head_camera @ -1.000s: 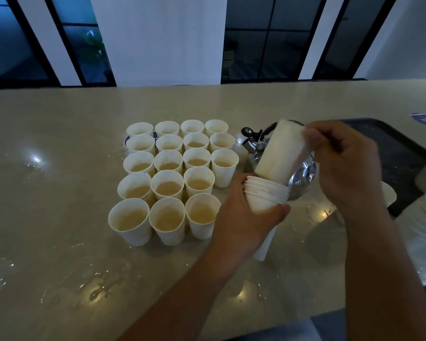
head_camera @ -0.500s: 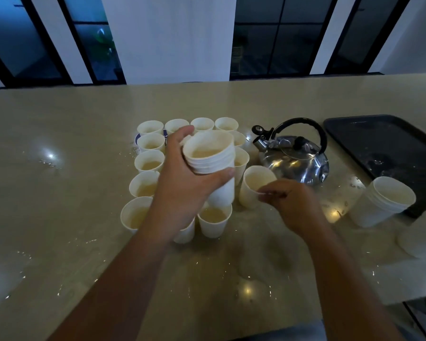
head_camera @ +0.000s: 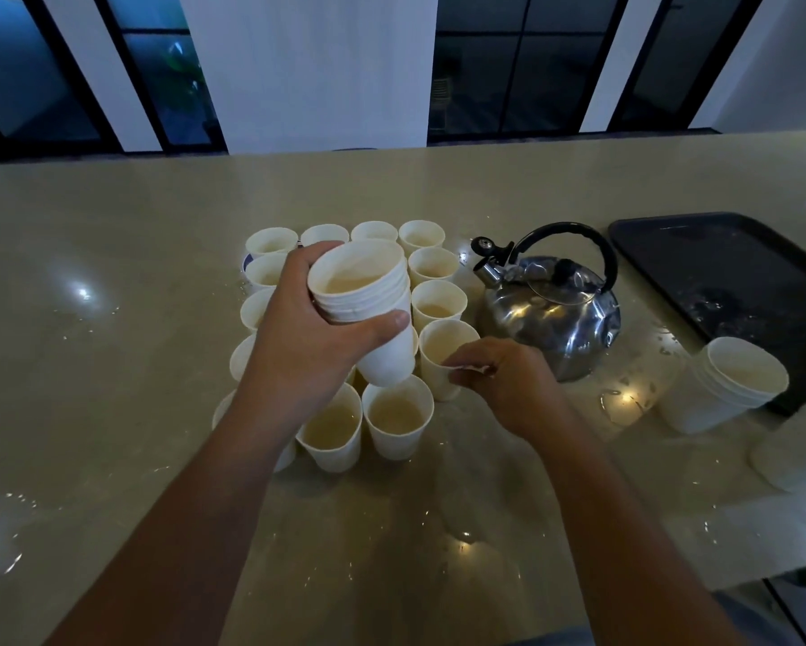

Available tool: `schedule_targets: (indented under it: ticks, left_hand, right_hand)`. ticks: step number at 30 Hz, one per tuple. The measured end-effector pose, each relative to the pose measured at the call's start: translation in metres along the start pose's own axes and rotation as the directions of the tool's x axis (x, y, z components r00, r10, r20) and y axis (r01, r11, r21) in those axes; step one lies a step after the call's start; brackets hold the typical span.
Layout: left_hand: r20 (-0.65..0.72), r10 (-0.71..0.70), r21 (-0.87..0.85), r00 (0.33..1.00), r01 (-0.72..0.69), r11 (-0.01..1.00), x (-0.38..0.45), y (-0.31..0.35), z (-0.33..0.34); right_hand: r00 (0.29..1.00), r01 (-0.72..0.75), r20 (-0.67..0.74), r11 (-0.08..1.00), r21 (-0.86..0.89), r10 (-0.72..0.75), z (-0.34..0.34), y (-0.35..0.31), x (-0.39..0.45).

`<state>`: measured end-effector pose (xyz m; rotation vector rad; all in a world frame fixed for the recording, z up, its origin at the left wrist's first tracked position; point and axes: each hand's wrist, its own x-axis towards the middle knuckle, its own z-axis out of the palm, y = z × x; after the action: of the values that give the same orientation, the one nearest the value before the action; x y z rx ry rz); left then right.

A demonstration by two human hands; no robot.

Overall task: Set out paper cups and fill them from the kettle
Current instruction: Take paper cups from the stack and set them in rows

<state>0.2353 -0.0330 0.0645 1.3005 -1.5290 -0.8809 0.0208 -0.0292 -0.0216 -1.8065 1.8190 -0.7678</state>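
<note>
My left hand grips a stack of nested white paper cups, tilted, above the grid of set-out cups. Several of those cups hold pale liquid, such as the front one. My right hand pinches the rim of an empty cup standing at the grid's right edge. The steel kettle with a black handle stands just right of that cup. My left arm hides some of the left cups.
A second stack of paper cups stands right of the kettle, beside a dark tray. Another white stack lies at the right edge. Water drops spot the beige counter. Windows line the far side.
My right hand pulled one cup off the stack and set it down at the grid's right edge. My left hand carried the stack left, over the grid.
</note>
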Motion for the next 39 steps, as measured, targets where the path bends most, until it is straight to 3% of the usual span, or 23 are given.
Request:
schedule_targets:
  ticks: [5, 9, 12, 15, 25, 30, 34, 37, 39]
  left_hand:
    - [0.061, 0.011, -0.080, 0.998, -0.006, 0.997, -0.008, 0.003, 0.010]
    - [0.148, 0.008, -0.060, 0.989, 0.001, 0.998, -0.013, 0.006, 0.022]
    - [0.197, -0.003, -0.035, 0.980, 0.010, 0.999, -0.016, 0.007, 0.031]
    - [0.227, -0.021, -0.014, 0.974, 0.025, 1.000, -0.018, 0.010, 0.037]
    - [0.276, -0.032, 0.040, 0.961, 0.022, 0.999, -0.017, 0.018, 0.036]
    - [0.343, -0.066, 0.089, 0.937, 0.038, 0.995, -0.021, 0.013, 0.033]
    - [0.275, -0.055, 0.007, 0.960, 0.056, 0.998, -0.018, 0.009, 0.023]
    - [0.183, -0.030, -0.085, 0.983, 0.047, 0.995, -0.012, 0.008, 0.012]
    - [0.117, -0.019, -0.122, 0.993, 0.034, 0.992, -0.009, 0.006, 0.008]
  right_hand:
    - [1.000, 0.015, -0.022, 1.000, 0.013, -0.015, -0.029, -0.011, -0.007]
    - [0.964, 0.200, -0.226, 0.940, 0.277, -0.138, -0.063, -0.048, -0.021]
    - [0.938, 0.340, -0.177, 0.886, 0.317, -0.297, -0.081, -0.064, -0.035]
    - [0.952, 0.304, -0.068, 0.890, 0.338, -0.300, -0.082, -0.061, -0.036]
    - [0.932, 0.346, -0.216, 0.895, 0.281, -0.292, -0.077, -0.071, -0.041]
    - [0.888, 0.336, -0.414, 0.899, 0.282, -0.201, -0.092, -0.067, -0.037]
    - [0.811, 0.365, -0.540, 0.915, 0.170, -0.224, -0.113, -0.060, -0.041]
    - [0.857, 0.293, -0.486, 0.937, 0.191, -0.169, -0.113, -0.044, -0.046]
    - [0.931, 0.190, -0.342, 0.969, 0.156, -0.127, -0.105, -0.028, -0.048]
